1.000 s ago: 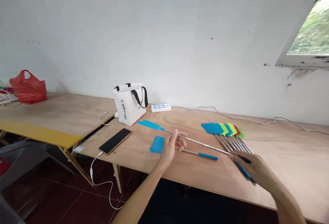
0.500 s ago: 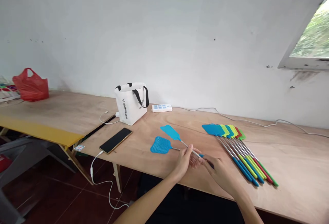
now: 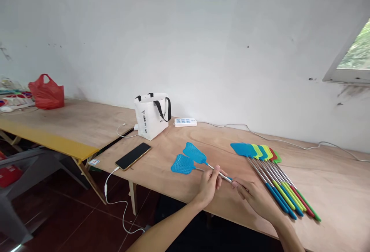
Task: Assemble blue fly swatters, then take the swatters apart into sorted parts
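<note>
Blue fly swatter (image 3: 195, 153): above the surface (image 3: 214, 136), shaft shorter than a second ago, so probably nearly collapsed.
Right hand (image 3: 250, 196): closed round its lower end.
Left hand (image 3: 209, 184): pinching the shaft.
Second blue swatter (image 3: 182, 164): lying beside it.
Swatter row (image 3: 267, 169): fanned at right.

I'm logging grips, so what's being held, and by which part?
A blue fly swatter: the left hand holds its metal shaft, the right hand its handle end.

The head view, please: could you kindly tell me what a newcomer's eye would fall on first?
Probably the row of colourful fly swatters at right. Next, lower and nearer the middle, the left hand and right hand hold a blue swatter. A red bag stands out at far left.
</note>
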Motion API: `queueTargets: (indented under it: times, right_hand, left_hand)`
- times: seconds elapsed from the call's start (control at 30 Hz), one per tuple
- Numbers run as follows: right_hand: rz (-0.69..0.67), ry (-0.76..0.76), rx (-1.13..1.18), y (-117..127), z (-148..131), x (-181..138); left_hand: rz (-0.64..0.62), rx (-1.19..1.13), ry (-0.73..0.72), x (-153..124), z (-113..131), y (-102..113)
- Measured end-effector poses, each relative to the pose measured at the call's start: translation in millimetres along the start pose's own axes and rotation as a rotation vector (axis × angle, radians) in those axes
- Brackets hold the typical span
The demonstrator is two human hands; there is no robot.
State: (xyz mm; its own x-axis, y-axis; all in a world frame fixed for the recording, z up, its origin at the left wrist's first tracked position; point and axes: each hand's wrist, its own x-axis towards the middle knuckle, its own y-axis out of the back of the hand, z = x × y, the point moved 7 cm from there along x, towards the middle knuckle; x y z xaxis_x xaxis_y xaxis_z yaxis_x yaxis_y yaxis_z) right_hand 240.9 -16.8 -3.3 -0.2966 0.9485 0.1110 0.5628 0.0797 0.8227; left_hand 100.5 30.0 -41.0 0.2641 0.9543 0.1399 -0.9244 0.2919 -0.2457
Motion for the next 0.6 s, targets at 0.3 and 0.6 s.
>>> queueTargets:
  times: [0.3, 0.6]
  right_hand:
    - [-0.042, -0.121, 0.127, 13, 63, -7]
    - [0.162, -0.223, 0.131, 21, 67, -23]
  left_hand:
    - [0.327, -0.156, -0.076, 31, 39, 78]
    - [0.227, -0.099, 0.023, 30, 35, 77]
